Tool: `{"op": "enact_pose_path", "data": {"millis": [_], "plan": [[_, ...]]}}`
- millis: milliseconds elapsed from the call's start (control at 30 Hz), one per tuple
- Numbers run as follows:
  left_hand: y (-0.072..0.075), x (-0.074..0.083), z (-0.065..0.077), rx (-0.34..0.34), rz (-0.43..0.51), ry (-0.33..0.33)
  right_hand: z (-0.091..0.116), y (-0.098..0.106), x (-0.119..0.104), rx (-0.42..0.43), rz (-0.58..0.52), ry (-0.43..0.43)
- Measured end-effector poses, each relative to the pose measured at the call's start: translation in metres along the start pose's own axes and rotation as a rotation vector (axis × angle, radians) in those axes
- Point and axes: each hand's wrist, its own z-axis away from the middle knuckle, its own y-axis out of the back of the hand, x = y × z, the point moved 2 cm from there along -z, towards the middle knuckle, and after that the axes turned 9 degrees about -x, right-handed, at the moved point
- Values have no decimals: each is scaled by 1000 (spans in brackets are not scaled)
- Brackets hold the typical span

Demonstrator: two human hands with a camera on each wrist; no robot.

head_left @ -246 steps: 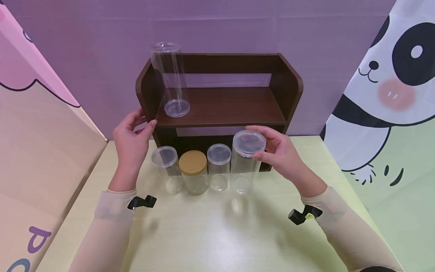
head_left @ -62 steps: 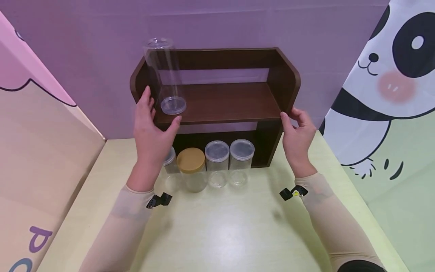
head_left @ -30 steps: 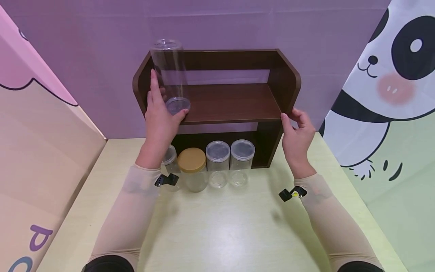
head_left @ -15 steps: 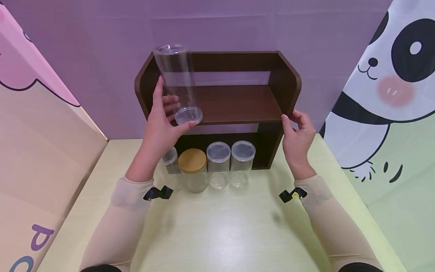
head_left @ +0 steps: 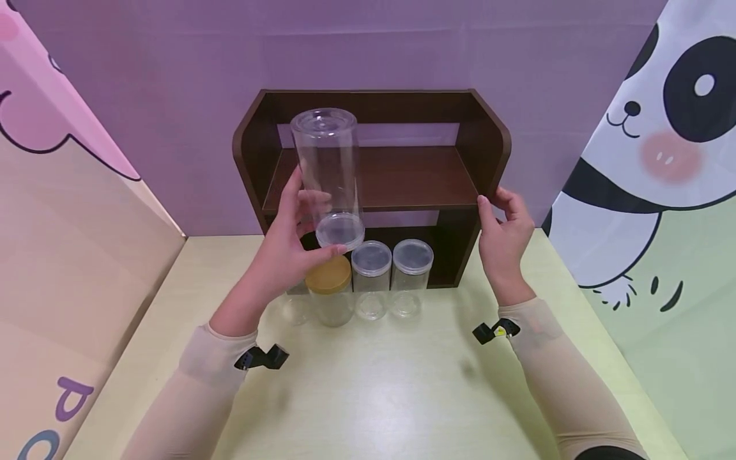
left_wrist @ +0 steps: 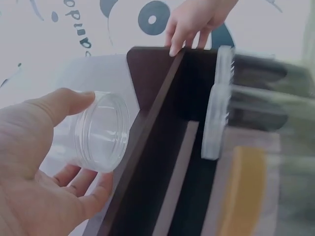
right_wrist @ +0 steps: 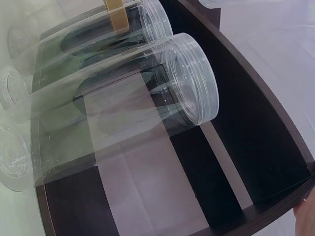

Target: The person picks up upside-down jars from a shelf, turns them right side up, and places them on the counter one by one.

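Note:
My left hand (head_left: 287, 248) holds a tall clear jar (head_left: 329, 169) near its lower end, thumb in front and fingers behind. The jar is in front of the brown two-tier shelf (head_left: 402, 207), above the row of jars. In the left wrist view, the jar's ringed end (left_wrist: 106, 132) lies between thumb and fingers. My right hand (head_left: 507, 246) grips the shelf's right side panel, thumb at its front edge. A jar with a tan lid (head_left: 328, 275) and two clear-lidded jars (head_left: 370, 259) stand before the lower tier; another jar (head_left: 296, 310) at the left is partly hidden by my left hand.
The shelf stands on a pale table (head_left: 368, 383) against a purple backdrop (head_left: 368, 45). Printed panels flank both sides, with a panda (head_left: 661, 147) on the right one.
My left hand has taken the tall jar off the upper tier's left end and brought it forward, down and right. My right hand has stayed on the side panel for the last two seconds.

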Motion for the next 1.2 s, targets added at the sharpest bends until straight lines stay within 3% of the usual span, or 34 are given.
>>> {"op": "enact_pose_path", "data": {"millis": [333, 567, 800, 1000, 1200], "plan": [[-34, -3, 23, -157, 67, -43, 0, 0, 1, 1, 1, -2], [-57, -7, 34, -278, 170, 6, 0, 0, 0, 4, 5, 1], [-71, -14, 42, -313, 175, -17, -1, 0, 5, 8, 6, -1], [-76, -17, 46, -327, 186, 15, -8, 4, 29, 1, 24, -12], [-78, -21, 49, -329, 175, 28, -12, 9, 35, -52, 36, -37]]}}
